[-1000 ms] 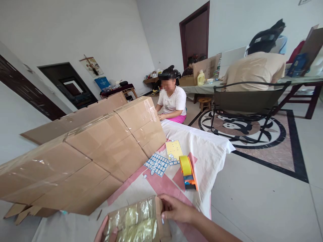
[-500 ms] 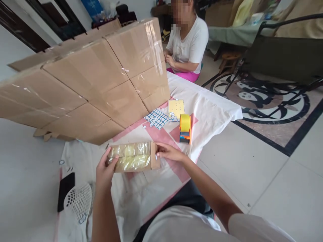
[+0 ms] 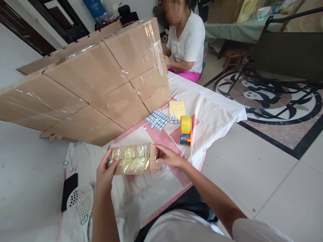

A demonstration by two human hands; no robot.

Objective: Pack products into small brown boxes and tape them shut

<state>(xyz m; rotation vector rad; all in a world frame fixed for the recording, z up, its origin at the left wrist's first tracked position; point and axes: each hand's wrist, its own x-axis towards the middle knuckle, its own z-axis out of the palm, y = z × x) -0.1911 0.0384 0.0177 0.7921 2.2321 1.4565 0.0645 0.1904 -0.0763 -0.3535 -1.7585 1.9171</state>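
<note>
pale wall point(image 3: 17, 77) fills the far left, with a dark doorway point(image 3: 58, 20) beyond it. at the table's left edge lie a flat black object point(image 3: 69, 192) and, just beside it, a white perforated piece point(image 3: 80, 201), both on a wrinkled white cloth point(image 3: 126, 205) patterned with pink bands. a wall of taped cardboard boxes point(image 3: 113, 80) stands along the table's far side.

the left hand point(image 3: 107, 168) grips the left end of a small carton point(image 3: 132, 160), thumb over its clear-wrapped front, where yellowish contents show. the carton is held level above the cloth, near the person's body. blue-and-white label sheets point(image 3: 157, 120) lie beyond it. the right hand point(image 3: 170, 157) has thumb and bent fingers on the carton's plain cardboard end.

farther right are a yellow sheet point(image 3: 177, 108) and a tape dispenser point(image 3: 186, 130) with a yellow roll. past the cloth sit a person in a white shirt point(image 3: 190, 38), a wooden stool point(image 3: 233, 55), a panda floor medallion point(image 3: 262, 97) and a dark chair point(image 3: 292, 53).
</note>
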